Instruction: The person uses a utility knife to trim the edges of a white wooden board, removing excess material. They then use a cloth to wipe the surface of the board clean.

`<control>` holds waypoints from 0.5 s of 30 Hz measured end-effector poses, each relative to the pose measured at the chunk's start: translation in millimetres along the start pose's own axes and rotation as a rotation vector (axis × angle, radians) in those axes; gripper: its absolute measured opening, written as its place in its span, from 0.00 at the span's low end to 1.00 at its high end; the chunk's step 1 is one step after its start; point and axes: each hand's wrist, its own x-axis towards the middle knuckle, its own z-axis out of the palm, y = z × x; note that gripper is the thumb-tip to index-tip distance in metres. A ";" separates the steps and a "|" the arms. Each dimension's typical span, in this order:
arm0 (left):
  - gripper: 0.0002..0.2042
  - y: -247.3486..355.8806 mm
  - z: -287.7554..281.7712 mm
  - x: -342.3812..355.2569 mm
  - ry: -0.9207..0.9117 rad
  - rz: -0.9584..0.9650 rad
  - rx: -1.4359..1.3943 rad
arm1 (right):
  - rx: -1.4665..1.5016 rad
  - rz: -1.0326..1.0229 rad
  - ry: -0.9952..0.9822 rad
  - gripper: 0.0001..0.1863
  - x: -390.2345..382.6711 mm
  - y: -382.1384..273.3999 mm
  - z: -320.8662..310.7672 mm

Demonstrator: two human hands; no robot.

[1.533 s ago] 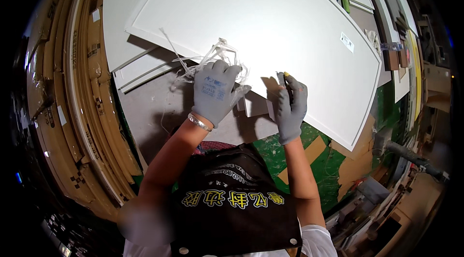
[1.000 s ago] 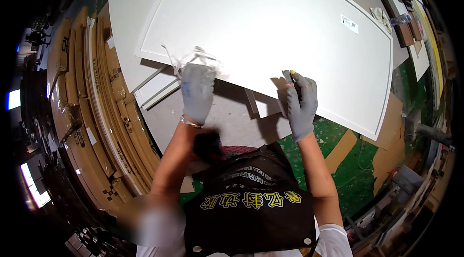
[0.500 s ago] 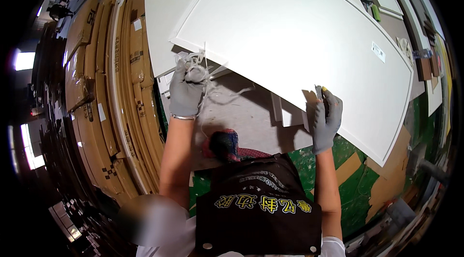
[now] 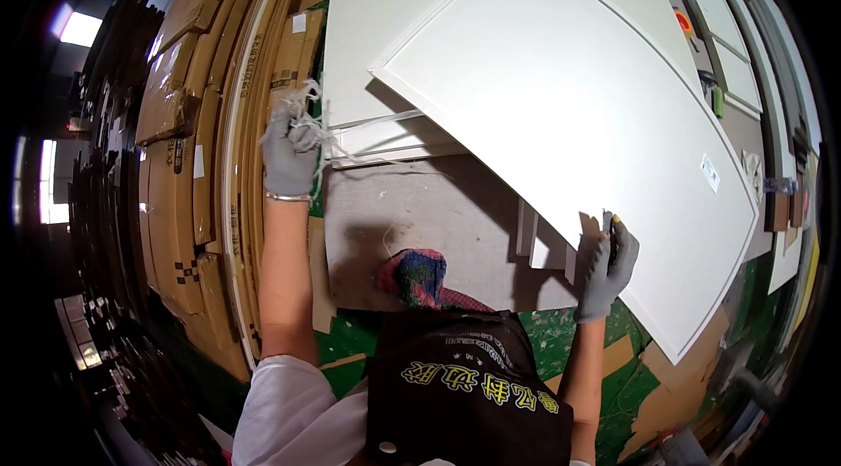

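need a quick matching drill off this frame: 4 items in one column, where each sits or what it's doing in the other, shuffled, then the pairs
Things:
1. left hand
2. right hand
3. large white panel
4. cardboard sheets

Places or states:
A. stacked on edge along the left side of the view
B. lifted at a tilt over the grey worktop
C. gloved, clutching a tangle of white cord
D. gloved, gripping the panel's lower edge

Pairs: 1-C, 2-D, 3-B, 4-A
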 end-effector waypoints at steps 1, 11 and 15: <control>0.10 12.7 -10.0 2.5 -0.067 0.006 -0.035 | 0.014 -0.006 -0.014 0.17 -0.3 1.8 0.5; 0.15 136.2 -30.5 34.5 0.346 0.641 0.290 | -0.103 -0.091 0.025 0.17 -1.1 10.2 6.0; 0.20 121.1 -31.1 21.9 0.169 0.777 0.805 | -0.061 -0.073 0.057 0.16 0.8 10.0 6.7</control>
